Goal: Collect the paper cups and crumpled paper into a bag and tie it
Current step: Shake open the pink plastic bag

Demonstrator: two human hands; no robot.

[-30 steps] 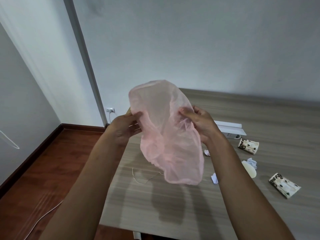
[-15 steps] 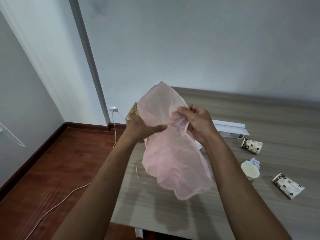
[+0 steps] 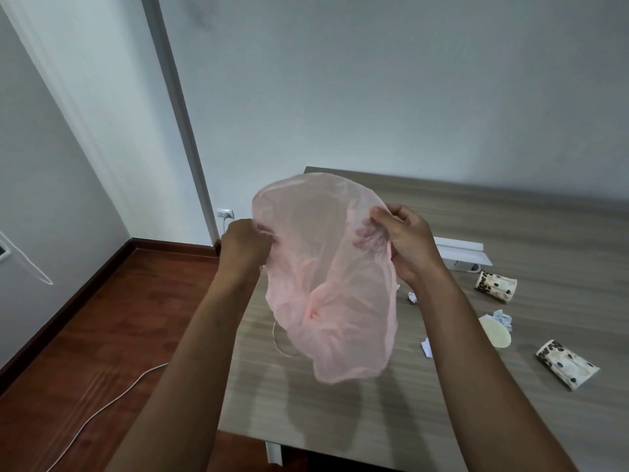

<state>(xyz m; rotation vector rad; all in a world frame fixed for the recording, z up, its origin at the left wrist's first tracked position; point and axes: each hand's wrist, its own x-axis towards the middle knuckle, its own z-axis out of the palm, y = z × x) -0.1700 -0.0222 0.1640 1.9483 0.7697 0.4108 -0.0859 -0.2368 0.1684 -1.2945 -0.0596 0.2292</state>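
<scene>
Held in the air above the grey wood-grain counter (image 3: 510,233), the thin translucent pink plastic bag (image 3: 326,287) looks feather-light, limp and slippery, best held at its rim, where the left grip (image 3: 243,245) and right grip (image 3: 406,240) each pinch it.

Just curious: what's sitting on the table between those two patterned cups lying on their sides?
In the head view, between the far cup and the near cup lie a plain cup and a crumpled paper touching it.
</scene>
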